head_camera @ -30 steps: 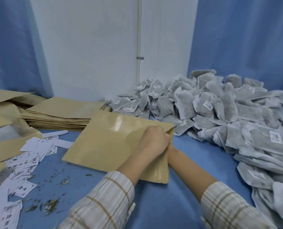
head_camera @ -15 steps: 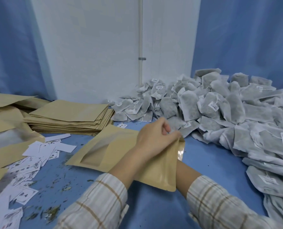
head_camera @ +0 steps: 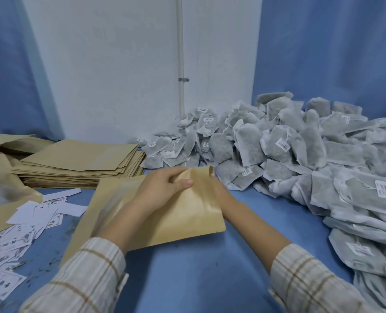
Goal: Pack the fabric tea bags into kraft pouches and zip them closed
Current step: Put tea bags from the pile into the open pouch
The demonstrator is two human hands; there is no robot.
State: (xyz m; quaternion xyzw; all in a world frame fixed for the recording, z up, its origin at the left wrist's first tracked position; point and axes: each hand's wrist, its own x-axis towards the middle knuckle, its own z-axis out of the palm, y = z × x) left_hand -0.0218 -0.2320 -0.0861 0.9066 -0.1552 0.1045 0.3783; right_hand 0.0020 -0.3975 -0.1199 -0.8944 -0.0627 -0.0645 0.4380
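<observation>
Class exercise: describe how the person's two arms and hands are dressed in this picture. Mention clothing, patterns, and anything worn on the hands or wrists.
Both arms wear long sleeves of a pale cream fabric checked with brown and grey stripes. The left sleeve and the right sleeve end partway up the forearm, leaving wrists bare. The left hand is bare, with no glove, ring or watch visible. The right hand is mostly hidden behind the kraft pouch.

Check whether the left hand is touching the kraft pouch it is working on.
Touching. The head view shows the left hand pinching the top edge of the kraft pouch between thumb and fingers, with no gap visible.
</observation>
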